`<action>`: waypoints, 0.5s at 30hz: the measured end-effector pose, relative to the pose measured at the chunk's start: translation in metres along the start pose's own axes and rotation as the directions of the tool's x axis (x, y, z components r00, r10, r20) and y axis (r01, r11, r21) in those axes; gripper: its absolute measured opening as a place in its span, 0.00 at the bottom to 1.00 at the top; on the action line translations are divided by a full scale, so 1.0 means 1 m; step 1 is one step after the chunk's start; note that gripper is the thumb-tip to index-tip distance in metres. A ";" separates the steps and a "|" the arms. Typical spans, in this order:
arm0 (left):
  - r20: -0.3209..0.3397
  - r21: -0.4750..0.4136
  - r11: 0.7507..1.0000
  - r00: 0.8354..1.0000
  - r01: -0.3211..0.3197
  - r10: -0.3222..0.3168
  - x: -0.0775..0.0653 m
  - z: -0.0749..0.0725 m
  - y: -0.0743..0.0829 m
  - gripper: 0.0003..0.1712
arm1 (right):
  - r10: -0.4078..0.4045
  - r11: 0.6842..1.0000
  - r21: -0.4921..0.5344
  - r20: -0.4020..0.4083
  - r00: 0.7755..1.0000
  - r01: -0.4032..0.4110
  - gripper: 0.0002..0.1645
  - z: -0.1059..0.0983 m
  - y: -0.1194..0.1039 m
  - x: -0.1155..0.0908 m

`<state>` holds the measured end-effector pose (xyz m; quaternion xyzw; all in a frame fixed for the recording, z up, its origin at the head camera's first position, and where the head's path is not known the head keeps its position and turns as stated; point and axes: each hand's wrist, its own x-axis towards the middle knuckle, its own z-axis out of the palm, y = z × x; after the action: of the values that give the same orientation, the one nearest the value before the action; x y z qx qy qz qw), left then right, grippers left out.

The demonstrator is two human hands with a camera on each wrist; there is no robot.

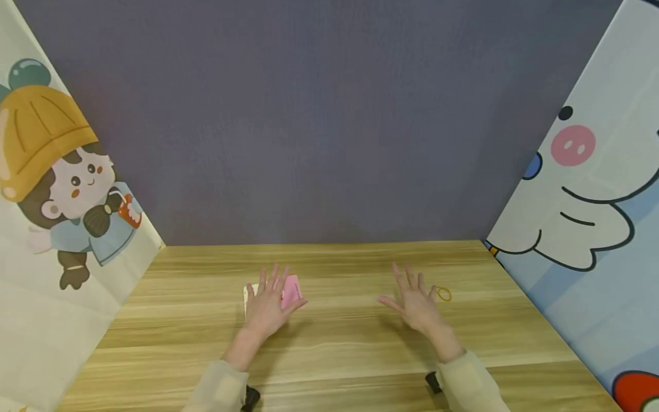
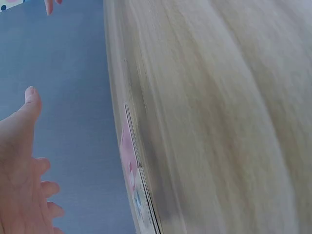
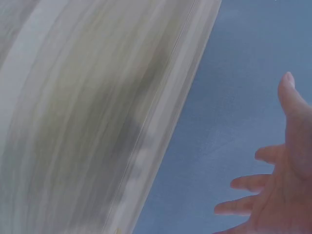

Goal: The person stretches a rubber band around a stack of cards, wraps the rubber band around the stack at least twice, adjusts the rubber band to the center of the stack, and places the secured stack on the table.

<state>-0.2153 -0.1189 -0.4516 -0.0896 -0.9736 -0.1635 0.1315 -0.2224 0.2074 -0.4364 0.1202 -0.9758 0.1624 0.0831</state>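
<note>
- From my remote station, the table (image 1: 334,366) is my landmark; everything below is placed by it.
- The card (image 1: 292,290), pink and cream, lies flat on the table, left of its middle and toward its far edge; I can't tell if it is one piece or two.
- I have the left hand (image 1: 268,312) above the table's left half, fingers spread wide, palm empty, hiding part of the card from my head view; the left wrist view shows it raised clear of the card.
- I have the right hand (image 1: 418,309) above the table's right half, also spread wide and empty.
- The band (image 1: 444,294), a thin yellow loop, sits right of the table's middle, just beyond the right little finger as I look down.
- Behind the table's far edge I see the grey wall (image 1: 329,126); cartoon panels flank the table, a yellow-hatted child (image 1: 77,171) left, a pink-snouted figure (image 1: 573,146) right.
</note>
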 end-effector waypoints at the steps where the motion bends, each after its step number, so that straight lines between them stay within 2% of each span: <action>1: -0.005 -0.003 1.000 1.000 -0.001 0.001 -0.001 -0.001 -0.001 0.48 | 0.000 1.000 0.005 -0.002 1.000 0.000 0.50 0.000 0.001 0.000; 9: -0.031 -0.029 1.000 0.999 0.006 -0.006 -0.005 -0.002 -0.014 0.47 | 0.021 0.999 0.031 -0.024 1.000 -0.020 0.49 -0.002 0.009 -0.003; 15: -0.055 -0.038 0.999 0.998 0.014 -0.016 -0.009 -0.004 -0.027 0.48 | 0.017 0.999 0.029 -0.082 0.996 -0.015 0.48 -0.003 0.018 -0.005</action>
<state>-0.2118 -0.1461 -0.4588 -0.0804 -0.9670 -0.1851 0.1554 -0.2217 0.2258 -0.4399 0.1068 -0.9701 0.1815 0.1204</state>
